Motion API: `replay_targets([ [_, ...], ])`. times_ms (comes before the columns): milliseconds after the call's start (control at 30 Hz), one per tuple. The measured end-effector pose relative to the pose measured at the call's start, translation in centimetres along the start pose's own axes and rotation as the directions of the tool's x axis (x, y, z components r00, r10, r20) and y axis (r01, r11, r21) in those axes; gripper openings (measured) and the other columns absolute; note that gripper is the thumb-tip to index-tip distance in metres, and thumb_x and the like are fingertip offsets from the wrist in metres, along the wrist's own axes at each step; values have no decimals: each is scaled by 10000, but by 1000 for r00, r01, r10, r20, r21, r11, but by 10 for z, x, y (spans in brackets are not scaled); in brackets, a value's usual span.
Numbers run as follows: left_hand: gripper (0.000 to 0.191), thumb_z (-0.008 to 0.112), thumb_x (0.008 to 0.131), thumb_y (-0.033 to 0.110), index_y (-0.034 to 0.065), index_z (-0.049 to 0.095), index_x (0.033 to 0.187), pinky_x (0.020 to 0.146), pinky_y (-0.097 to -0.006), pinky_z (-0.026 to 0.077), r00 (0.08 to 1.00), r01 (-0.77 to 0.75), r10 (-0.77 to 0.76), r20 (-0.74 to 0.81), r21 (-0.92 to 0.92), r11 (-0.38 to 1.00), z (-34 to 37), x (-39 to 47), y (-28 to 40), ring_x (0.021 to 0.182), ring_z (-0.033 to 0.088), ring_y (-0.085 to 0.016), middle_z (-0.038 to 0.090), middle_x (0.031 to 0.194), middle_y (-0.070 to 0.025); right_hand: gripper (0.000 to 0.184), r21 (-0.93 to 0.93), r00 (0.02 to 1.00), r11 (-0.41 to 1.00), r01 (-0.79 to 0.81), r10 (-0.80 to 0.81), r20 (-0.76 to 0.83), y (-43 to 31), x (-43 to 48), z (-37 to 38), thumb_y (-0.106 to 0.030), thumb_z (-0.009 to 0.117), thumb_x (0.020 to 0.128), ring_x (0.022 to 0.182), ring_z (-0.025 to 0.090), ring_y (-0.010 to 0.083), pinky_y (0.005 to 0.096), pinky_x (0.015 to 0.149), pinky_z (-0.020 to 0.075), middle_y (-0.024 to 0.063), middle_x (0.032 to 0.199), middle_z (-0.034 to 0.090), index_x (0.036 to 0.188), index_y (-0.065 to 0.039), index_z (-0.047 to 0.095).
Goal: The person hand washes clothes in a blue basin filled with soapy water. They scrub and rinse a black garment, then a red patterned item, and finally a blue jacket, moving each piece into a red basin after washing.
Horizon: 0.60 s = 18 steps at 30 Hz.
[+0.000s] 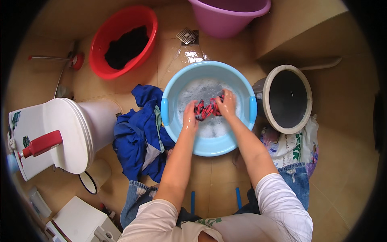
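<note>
A light-blue plastic basin [208,148] stands on the tiled floor in front of me, with foamy water [211,86] inside. Over that water my left hand [190,116] and my right hand [227,104] hold a wet red-and-black patterned cloth [208,110] between them. The cloth is bunched and looks twisted. Each hand grips one end, and both are wet. What garment it is, I cannot tell. Left of the basin lies a heap of blue clothing [136,130] with grey and pale green parts.
A red basin [94,57] holding dark fabric [128,48] sits at the far left, near a floor drain [188,36] with its grate askew. A purple tub [223,21] stands behind. To the right are a bucket [266,118] and a printed bag [290,148]. A toilet [72,133] stands left.
</note>
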<state>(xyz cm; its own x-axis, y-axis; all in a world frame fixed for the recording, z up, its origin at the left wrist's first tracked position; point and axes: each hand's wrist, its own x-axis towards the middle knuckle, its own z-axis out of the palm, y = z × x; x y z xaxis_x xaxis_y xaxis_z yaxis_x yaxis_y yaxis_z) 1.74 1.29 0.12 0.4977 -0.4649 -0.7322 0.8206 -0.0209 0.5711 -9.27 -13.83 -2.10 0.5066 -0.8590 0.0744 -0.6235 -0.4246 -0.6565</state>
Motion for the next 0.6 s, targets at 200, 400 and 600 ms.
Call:
replay_targets([
  [200,770,629,955,351,100,207,1547,1105,-394,354,927,-86,269,-260,553,829,-94,39,-19,1373,379,-298,281,1551,-147,508,-74,585,700,710,-529,616,-31,-38,-10,-279,659,840,1189,492,374,519,953,429,184,1266,551,1317,-138,554],
  [400,688,663,911,493,100,420,1421,873,-433,527,981,193,-177,83,-257,947,-30,37,-34,1103,593,-280,563,1285,-150,230,397,933,914,-82,-70,354,-55,-81,20,-151,669,776,959,567,365,413,877,458,165,982,589,990,-66,655],
  [600,469,498,993,537,134,618,1202,828,-398,541,604,619,-184,776,-311,721,-39,17,10,866,654,-227,686,1013,-58,200,334,982,940,70,-124,141,-167,-98,-15,-204,708,742,965,562,358,468,834,452,150,979,590,900,-86,672],
])
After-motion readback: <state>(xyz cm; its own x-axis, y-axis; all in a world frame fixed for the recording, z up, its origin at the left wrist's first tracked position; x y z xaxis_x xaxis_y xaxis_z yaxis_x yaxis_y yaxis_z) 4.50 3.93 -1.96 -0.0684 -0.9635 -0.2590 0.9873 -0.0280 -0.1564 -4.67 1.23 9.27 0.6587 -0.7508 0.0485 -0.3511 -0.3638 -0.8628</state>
